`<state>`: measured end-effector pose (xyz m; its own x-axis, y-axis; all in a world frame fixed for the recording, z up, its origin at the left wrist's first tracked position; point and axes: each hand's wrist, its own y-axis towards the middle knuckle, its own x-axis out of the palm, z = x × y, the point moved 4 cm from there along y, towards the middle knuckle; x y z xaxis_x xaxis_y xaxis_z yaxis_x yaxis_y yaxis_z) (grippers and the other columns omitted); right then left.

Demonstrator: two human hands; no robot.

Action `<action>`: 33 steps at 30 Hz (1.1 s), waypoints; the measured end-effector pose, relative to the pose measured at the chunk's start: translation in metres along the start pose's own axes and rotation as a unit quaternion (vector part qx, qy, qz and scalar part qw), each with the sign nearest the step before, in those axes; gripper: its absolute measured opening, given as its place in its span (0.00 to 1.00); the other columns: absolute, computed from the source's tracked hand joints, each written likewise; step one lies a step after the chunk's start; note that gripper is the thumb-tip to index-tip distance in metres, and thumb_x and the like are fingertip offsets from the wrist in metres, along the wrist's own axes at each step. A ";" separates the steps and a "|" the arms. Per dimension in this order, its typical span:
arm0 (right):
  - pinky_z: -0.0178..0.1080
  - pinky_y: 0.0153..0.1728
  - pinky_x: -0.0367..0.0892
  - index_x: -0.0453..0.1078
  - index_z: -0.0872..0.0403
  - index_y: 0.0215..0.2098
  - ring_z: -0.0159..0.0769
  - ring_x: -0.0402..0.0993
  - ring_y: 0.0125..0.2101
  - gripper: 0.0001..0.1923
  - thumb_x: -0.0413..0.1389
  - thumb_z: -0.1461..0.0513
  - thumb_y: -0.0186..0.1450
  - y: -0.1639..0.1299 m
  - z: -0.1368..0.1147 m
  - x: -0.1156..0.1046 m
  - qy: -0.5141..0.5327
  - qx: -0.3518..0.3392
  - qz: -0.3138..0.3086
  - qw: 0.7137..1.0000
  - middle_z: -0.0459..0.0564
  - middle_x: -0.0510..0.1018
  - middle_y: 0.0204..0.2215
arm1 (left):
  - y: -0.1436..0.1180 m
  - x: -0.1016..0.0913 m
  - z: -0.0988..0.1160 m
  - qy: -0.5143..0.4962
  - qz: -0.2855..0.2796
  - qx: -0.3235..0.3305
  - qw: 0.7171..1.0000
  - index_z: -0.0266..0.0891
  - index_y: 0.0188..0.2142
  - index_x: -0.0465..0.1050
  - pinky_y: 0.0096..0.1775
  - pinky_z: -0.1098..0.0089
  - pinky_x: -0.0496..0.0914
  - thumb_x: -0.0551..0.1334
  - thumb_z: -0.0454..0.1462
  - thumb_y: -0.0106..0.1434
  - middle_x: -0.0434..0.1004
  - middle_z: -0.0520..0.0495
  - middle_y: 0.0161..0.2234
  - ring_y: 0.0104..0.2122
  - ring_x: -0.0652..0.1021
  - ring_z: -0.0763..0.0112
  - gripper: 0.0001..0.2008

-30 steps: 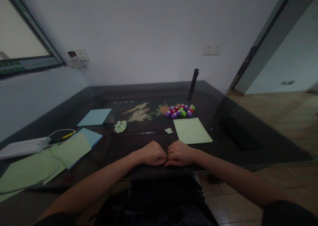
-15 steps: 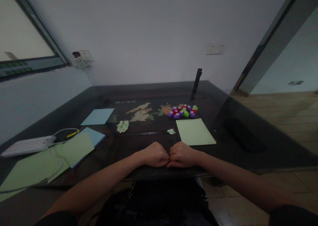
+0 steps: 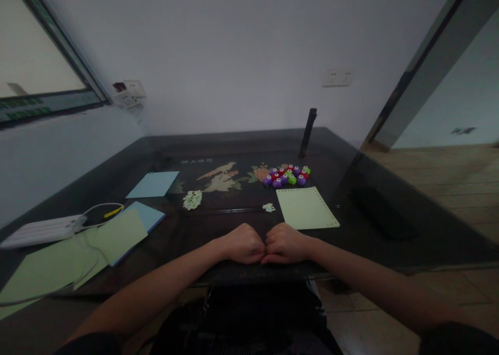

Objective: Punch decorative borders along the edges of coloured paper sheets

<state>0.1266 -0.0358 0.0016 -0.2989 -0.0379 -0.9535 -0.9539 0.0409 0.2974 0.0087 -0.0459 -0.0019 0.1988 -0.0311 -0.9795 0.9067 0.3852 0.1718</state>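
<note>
1. Nothing on the dark worktop (image 3: 370, 240) has shifted since half a second ago; both fists stay pressed together at its near edge.
2. Left hand (image 3: 242, 244) is curled shut, knuckles touching the right hand (image 3: 286, 244), which is likewise curled shut; whether either grip has hold of anything cannot be told.
3. Just beyond the right hand lies a pale green sheet (image 3: 306, 208) with punched holes along its edges.
4. A small heap of paper cut-outs (image 3: 268, 207) sits just left of that sheet; a larger heap (image 3: 192, 199) lies further left.
5. Purple, red and green craft punches (image 3: 286, 175) cluster behind the sheet, near a black upright tube (image 3: 307, 126).
6. At far left lie blue paper (image 3: 153, 184), stacked green and blue sheets (image 3: 117, 233) and a white power strip (image 3: 41, 230) with its cable.
</note>
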 end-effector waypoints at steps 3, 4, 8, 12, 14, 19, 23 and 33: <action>0.36 0.24 0.50 0.69 0.55 0.21 0.30 0.66 0.21 0.24 0.45 0.53 0.68 0.000 0.000 0.000 0.006 0.002 0.000 1.000 0.48 0.74 0.19 | 0.000 -0.001 0.001 -0.003 0.000 0.000 1.000 0.39 0.18 0.69 0.24 0.72 0.57 0.57 0.38 0.61 0.75 0.50 0.19 0.20 0.72 0.75 0.15; 0.37 0.24 0.50 0.69 0.55 0.21 0.30 0.66 0.21 0.24 0.45 0.53 0.68 -0.001 0.000 0.000 0.007 0.005 0.000 1.000 0.47 0.74 0.19 | 0.000 -0.001 0.001 -0.004 0.000 0.002 1.000 0.39 0.18 0.69 0.24 0.71 0.57 0.57 0.38 0.61 0.75 0.50 0.19 0.20 0.72 0.75 0.15; 0.37 0.24 0.51 0.70 0.55 0.21 0.31 0.66 0.21 0.24 0.46 0.53 0.68 -0.001 0.000 0.000 0.007 0.010 -0.005 1.000 0.48 0.74 0.19 | 0.001 -0.001 0.001 -0.012 -0.001 0.001 1.000 0.38 0.18 0.70 0.23 0.71 0.56 0.57 0.38 0.61 0.75 0.49 0.20 0.20 0.72 0.75 0.16; 0.36 0.24 0.51 0.71 0.55 0.22 0.31 0.66 0.21 0.23 0.46 0.53 0.68 -0.002 0.001 0.000 0.006 0.011 -0.007 1.000 0.48 0.74 0.19 | 0.001 -0.002 0.001 -0.015 -0.003 0.000 1.000 0.38 0.18 0.70 0.24 0.72 0.56 0.57 0.38 0.62 0.75 0.49 0.20 0.20 0.72 0.75 0.16; 0.36 0.24 0.51 0.71 0.55 0.22 0.31 0.66 0.21 0.23 0.46 0.53 0.68 -0.001 0.001 0.001 0.005 0.013 -0.005 1.000 0.48 0.74 0.19 | 0.001 -0.002 0.001 -0.013 -0.002 -0.003 1.000 0.38 0.18 0.70 0.24 0.71 0.56 0.57 0.38 0.61 0.76 0.49 0.20 0.20 0.72 0.75 0.16; 0.36 0.24 0.51 0.71 0.55 0.22 0.31 0.66 0.21 0.24 0.46 0.52 0.68 -0.001 0.001 0.001 0.004 0.014 -0.009 1.000 0.48 0.74 0.19 | 0.001 0.000 0.000 -0.009 -0.002 -0.004 1.000 0.38 0.18 0.70 0.23 0.71 0.55 0.58 0.37 0.60 0.76 0.50 0.20 0.20 0.72 0.74 0.14; 0.35 0.24 0.50 0.71 0.55 0.22 0.30 0.66 0.21 0.23 0.46 0.53 0.68 -0.001 0.001 0.001 0.007 0.018 -0.013 1.000 0.49 0.74 0.19 | 0.001 0.001 -0.002 -0.011 -0.004 -0.005 1.000 0.38 0.18 0.70 0.23 0.70 0.55 0.59 0.36 0.59 0.76 0.50 0.20 0.20 0.72 0.74 0.14; 0.35 0.24 0.51 0.71 0.55 0.22 0.30 0.66 0.21 0.24 0.46 0.53 0.68 0.000 0.002 0.001 0.007 0.017 -0.014 1.000 0.49 0.75 0.19 | 0.001 0.000 -0.002 -0.015 0.001 0.000 1.000 0.38 0.18 0.70 0.23 0.70 0.54 0.59 0.37 0.59 0.75 0.50 0.20 0.20 0.72 0.75 0.14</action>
<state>0.1264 -0.0336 0.0008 -0.2728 -0.0531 -0.9606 -0.9605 0.0730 0.2687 0.0091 -0.0437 -0.0022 0.2109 -0.0580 -0.9758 0.9066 0.3848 0.1731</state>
